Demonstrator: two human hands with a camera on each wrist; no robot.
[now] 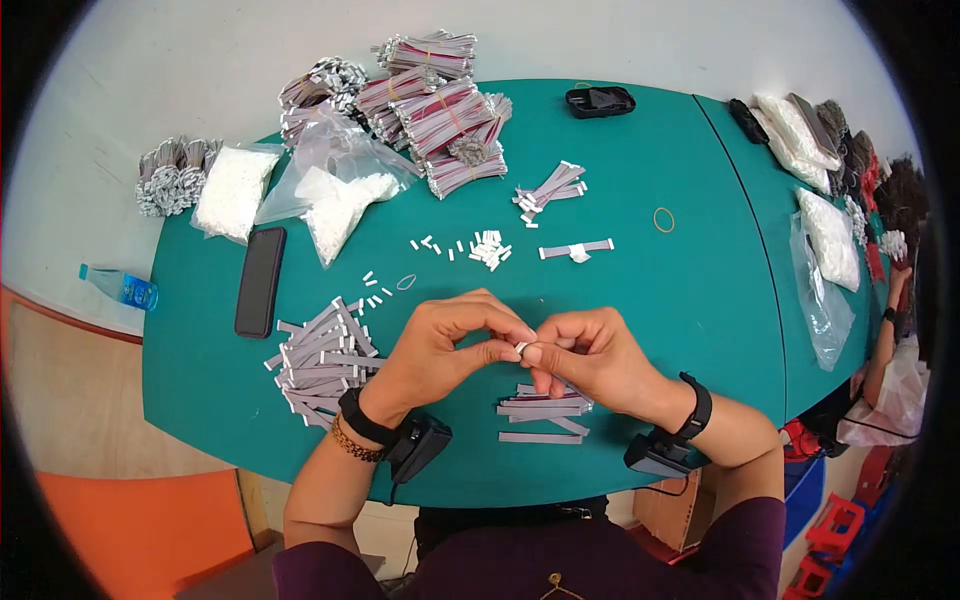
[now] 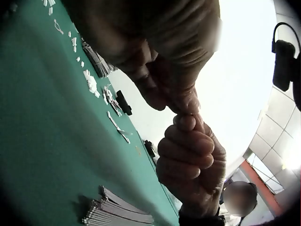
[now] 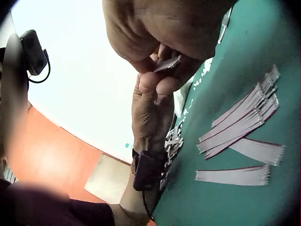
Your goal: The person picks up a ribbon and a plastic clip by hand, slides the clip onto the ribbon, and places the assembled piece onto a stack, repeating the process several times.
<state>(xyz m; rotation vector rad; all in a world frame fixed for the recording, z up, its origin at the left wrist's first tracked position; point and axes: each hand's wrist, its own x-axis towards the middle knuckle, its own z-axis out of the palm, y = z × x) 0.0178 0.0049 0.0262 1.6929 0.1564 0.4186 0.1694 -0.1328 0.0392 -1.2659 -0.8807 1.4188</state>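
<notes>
In the head view my left hand (image 1: 440,345) and right hand (image 1: 605,360) meet fingertip to fingertip over the near part of the table. A small white connector (image 1: 521,347) shows between the left thumb and index finger. My right hand pinches a short grey ribbon cable (image 3: 168,64), its toothed end showing in the right wrist view; the rest is hidden by the fingers. Just below the hands lie several flat ribbon cables (image 1: 545,405). A heap of ribbon cables with white ends (image 1: 325,360) sits beside the left wrist.
Loose white connectors (image 1: 489,250) lie beyond the hands, near a small stack of cables (image 1: 550,192) and one single cable (image 1: 576,250). Farther back are bundled cables (image 1: 440,115) and bags of white pieces (image 1: 236,190). A phone (image 1: 260,282) lies at left.
</notes>
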